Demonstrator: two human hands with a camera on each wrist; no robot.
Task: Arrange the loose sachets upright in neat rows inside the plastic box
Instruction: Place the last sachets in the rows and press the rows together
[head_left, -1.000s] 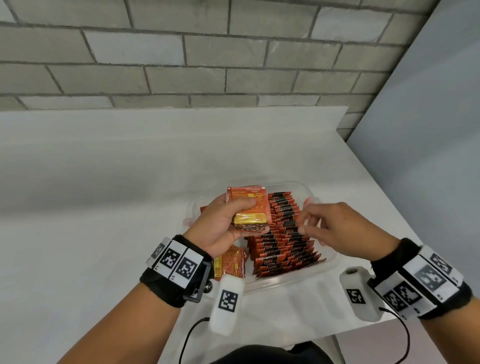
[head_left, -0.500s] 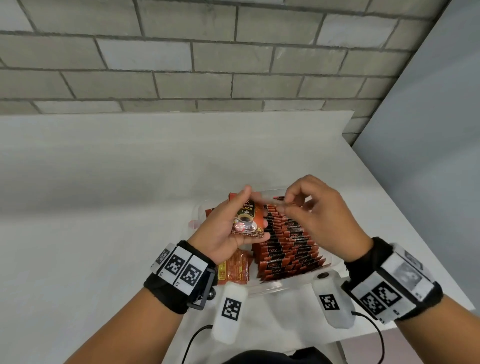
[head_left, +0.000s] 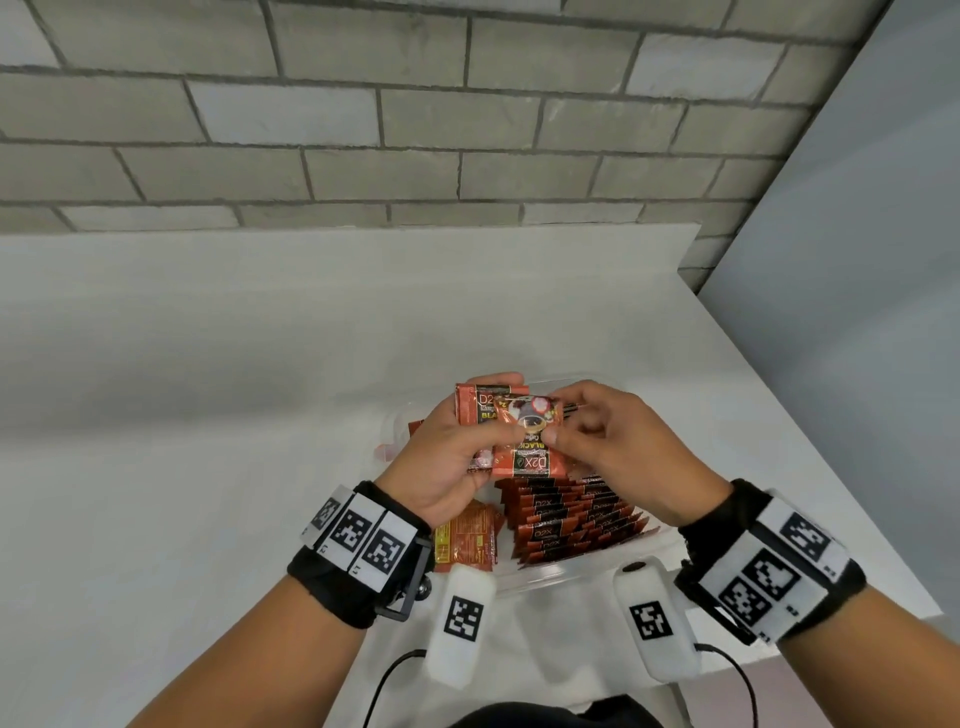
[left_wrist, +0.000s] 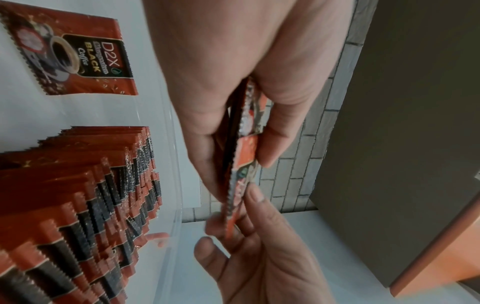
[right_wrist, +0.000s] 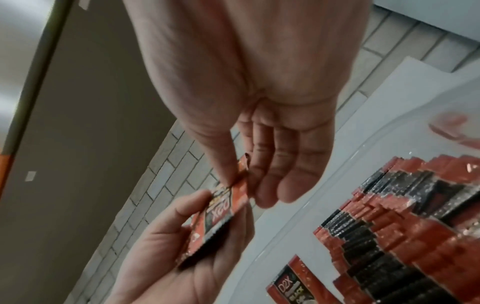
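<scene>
Nearest, rows of coffee sachets (head_left: 574, 512) stand in the plastic box (head_left: 566, 571). Above the box, the left hand (head_left: 441, 457) grips a small stack (head_left: 485, 410) while the right hand (head_left: 623, 447) pinches one upside-down sachet (head_left: 527, 441), probably turning it to match.

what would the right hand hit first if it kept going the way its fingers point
The right hand points left toward the left hand, and it already pinches the front sachet of the small stack held there. Going on, it would press into that stack and then the left palm; depth is hard to judge.
</scene>
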